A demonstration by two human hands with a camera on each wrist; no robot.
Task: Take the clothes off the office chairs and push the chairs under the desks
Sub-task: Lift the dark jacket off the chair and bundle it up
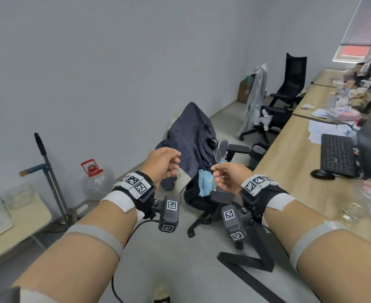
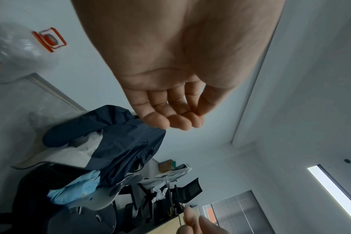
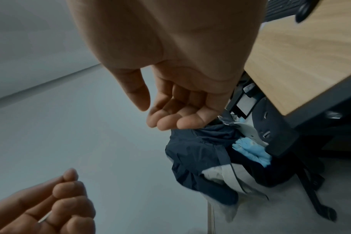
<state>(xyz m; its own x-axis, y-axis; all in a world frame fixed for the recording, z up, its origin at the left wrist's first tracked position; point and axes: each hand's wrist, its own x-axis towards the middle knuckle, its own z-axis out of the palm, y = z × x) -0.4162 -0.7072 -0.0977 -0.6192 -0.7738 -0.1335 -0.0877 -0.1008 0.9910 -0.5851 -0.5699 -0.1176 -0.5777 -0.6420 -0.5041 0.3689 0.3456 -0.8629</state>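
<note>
A dark navy jacket is draped over the back of the nearest black office chair, and a light blue cloth lies on its seat. This chair stands out from the wooden desk. Further back, a pale grey garment hangs on a second chair; a third black chair is bare. My left hand and right hand hover just short of the jacket, fingers loosely curled, holding nothing. The wrist views show the same empty hands above the jacket.
The desk along the right carries a keyboard, a mouse, monitors and papers. A water jug and a hand cart stand by the left wall beside a low table. A black strap lies on the floor.
</note>
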